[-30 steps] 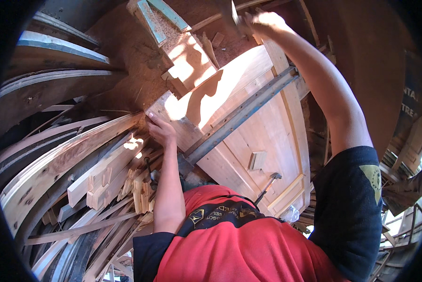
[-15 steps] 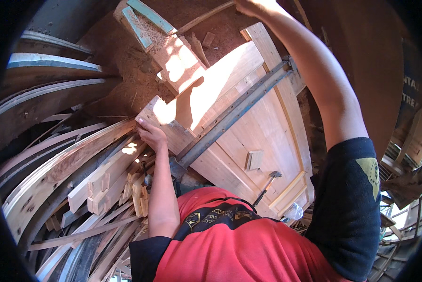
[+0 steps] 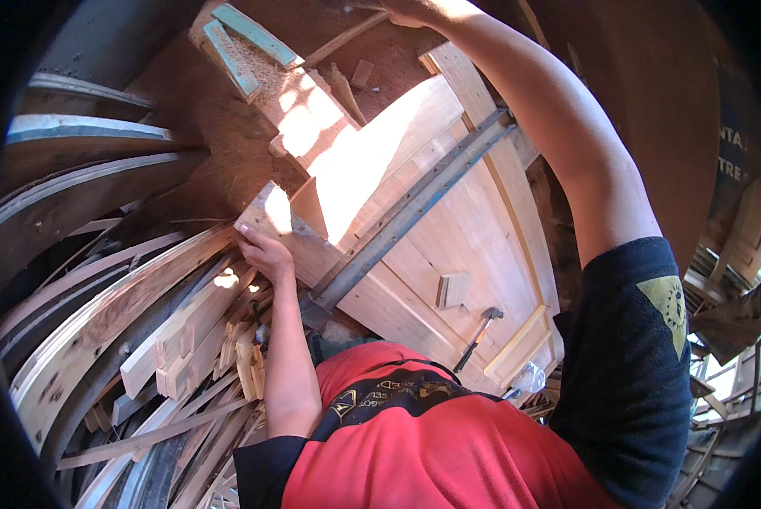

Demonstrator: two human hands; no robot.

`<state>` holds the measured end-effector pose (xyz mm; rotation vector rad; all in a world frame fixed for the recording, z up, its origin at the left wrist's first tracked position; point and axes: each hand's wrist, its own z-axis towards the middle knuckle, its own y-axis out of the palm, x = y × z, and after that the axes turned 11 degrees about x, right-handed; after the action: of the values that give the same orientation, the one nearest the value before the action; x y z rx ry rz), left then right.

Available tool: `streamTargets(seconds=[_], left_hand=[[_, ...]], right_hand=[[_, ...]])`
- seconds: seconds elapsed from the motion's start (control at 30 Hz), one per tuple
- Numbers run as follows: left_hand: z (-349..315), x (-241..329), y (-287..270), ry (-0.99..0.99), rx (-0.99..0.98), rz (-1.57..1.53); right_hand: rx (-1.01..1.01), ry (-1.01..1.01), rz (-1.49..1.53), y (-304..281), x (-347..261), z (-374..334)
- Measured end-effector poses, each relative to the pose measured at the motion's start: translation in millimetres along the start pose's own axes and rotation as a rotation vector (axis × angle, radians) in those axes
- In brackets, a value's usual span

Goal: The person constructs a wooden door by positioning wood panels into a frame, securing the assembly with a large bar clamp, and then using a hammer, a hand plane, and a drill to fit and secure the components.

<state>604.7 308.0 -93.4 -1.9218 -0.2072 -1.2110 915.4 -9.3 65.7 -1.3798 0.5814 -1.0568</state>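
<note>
A pale wooden panel door (image 3: 448,229) lies flat before me, a long steel bar clamp (image 3: 414,208) crossing it diagonally. At the door's left corner, my left hand (image 3: 266,254) grips the end of the wooden rail (image 3: 312,254), thumb at its edge. My right hand (image 3: 414,10) reaches beyond the door's far end. It looks closed around something dark at the upper picture edge, which is too cut off to name. A hammer (image 3: 480,338) and a small wood block (image 3: 452,290) rest on the door's near part.
Stacked boards and offcuts (image 3: 177,356) crowd the left side. Beyond the door lies a sawdust-strewn board (image 3: 304,119) with two turquoise strips (image 3: 257,36). A crumpled clear plastic bag (image 3: 529,380) sits at the door's near right corner. Tall brown sheets (image 3: 652,110) stand at right.
My right hand has moved left and slightly up, toward the picture's edge. My left hand keeps its hold on the rail end. The whole view has shifted slightly.
</note>
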Motion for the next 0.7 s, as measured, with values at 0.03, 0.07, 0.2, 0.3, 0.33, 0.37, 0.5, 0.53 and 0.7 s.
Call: streamTargets(seconds=[0.03, 0.07, 0.2, 0.3, 0.33, 0.37, 0.5, 0.53, 0.7], left_hand=[[-1.8, 0.0, 2.7, 0.011, -0.026, -0.008], [-4.6, 0.2, 4.8, 0.019, -0.027, 0.047], [1.0, -7.3, 2.6, -0.024, 0.017, 0.061], [-7.7, -14.3, 18.2, 0.003, -0.027, 0.008], [-9.1, -4.7, 14.3, 0.002, -0.009, -0.002], [-6.5, -3.9, 10.0, -0.009, 0.005, 0.009], [-0.5, -31.3, 16.3, 0.001, 0.019, 0.027], [3.3, -35.7, 14.9, -0.026, 0.0, 0.064], [-13.5, 0.0, 14.3, -0.117, -0.058, 0.044]], right_hand=[[-0.007, 0.022, -0.018, 13.0, 15.9, -21.3], [0.084, 0.066, 0.138, 35.1, 30.4, -55.3], [-0.663, 0.07, -0.114, 7.6, 6.6, -77.8], [-0.877, 0.227, -0.212, 3.8, 55.3, -125.5], [-0.696, 0.155, -0.165, -7.8, 48.1, -139.5], [-0.509, 0.085, -0.12, -22.9, 32.8, -154.0], [-0.577, 0.808, 0.356, -76.9, -49.0, -262.5], [-0.462, 0.917, 0.472, -81.1, -75.8, -301.9], [-0.372, 1.479, 0.836, -112.3, -202.3, -434.0]])
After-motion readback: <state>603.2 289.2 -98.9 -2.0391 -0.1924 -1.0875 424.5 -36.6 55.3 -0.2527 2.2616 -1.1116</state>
